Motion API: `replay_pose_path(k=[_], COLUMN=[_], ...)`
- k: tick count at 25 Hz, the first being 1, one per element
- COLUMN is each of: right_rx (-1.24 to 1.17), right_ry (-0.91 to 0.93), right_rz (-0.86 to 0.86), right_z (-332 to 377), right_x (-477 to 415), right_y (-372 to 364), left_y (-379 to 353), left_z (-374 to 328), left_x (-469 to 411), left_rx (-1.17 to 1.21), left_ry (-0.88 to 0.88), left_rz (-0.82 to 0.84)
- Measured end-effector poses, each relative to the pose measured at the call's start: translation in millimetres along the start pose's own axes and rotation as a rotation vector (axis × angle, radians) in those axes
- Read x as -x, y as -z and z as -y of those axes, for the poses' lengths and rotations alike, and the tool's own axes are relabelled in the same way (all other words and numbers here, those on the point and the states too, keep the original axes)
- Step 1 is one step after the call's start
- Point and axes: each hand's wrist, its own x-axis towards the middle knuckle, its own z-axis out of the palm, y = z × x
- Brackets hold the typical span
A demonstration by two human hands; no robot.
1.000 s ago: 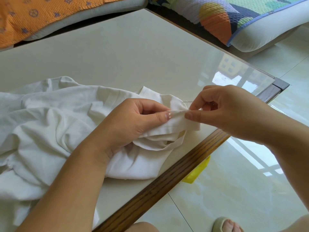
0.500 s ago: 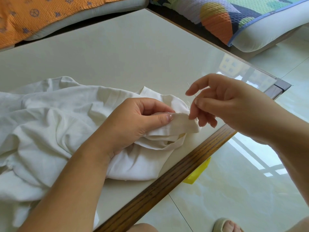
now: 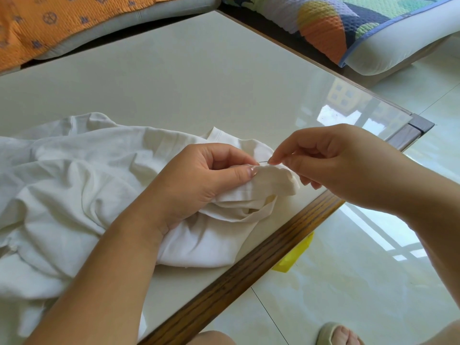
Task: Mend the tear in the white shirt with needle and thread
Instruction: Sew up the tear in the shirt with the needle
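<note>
The white shirt point(image 3: 74, 195) lies crumpled across the left half of the glass-topped table point(image 3: 186, 83). My left hand point(image 3: 199, 180) pinches a folded edge of the shirt between thumb and fingers, lifted slightly off the table. My right hand point(image 3: 336, 163) pinches a thin needle point(image 3: 264, 162) between thumb and forefinger. The needle lies level, with its tip at the fabric edge beside my left thumb. The thread and the tear are too fine to make out.
The table's wooden front edge point(image 3: 249, 267) runs diagonally under my hands. A yellow object point(image 3: 296, 255) lies on the tiled floor below it. An orange cushion point(image 3: 62, 21) and a multicoloured cushion point(image 3: 348, 26) sit beyond the table. A sandalled foot point(image 3: 338, 333) shows at the bottom.
My right hand lifted away from the fabric with the needle pointing up, then came back down and now holds the needle level against the folded edge. My left hand kept its pinch.
</note>
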Motion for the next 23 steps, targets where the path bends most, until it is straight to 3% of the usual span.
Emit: replay_pose_path(k=[16,23], right_rx=[-0.102,-0.318], right_ry=[-0.025,-0.051], right_rz=[0.069,0.158], right_z=[-3.2,-8.1], right_x=[-1.0,-3.5], right_y=[-2.3,-8.5], left_y=[-0.8,-3.2], left_z=[0.3,2.3], left_x=[0.2,-1.5], left_rx=[0.024,0.045], left_ry=[-0.007,-0.01], left_rz=[0.008,0.02])
